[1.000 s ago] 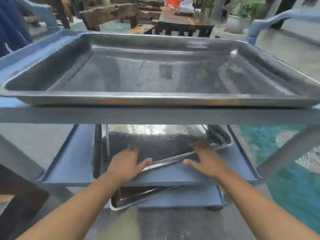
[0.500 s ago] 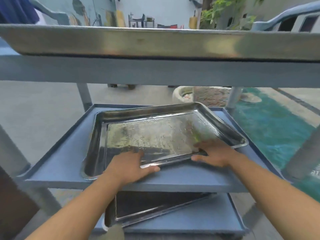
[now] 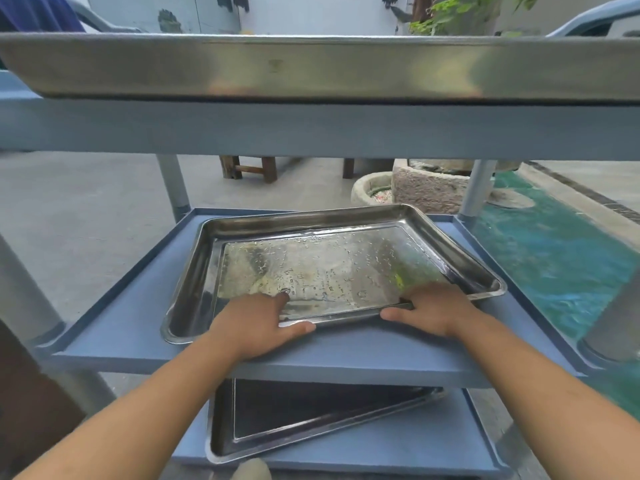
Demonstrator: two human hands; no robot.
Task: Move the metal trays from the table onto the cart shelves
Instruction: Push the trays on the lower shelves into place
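You're seating the tray [image 3: 329, 268] askew on the middle shelf [image 3: 138, 327]. Left grip [image 3: 256, 322] and right grip [image 3: 437, 310] pinch its near rim; square it, then release.

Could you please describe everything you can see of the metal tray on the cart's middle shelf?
The tray is a shallow rectangle of shiny metal with rounded corners, sloped walls and a narrow rim. Water drops speckle its flat floor. It lies open side up on the blue middle shelf, turned askew to the shelf's edges. The left hand and right hand each grip its near rim, fingers inside, thumbs outside.
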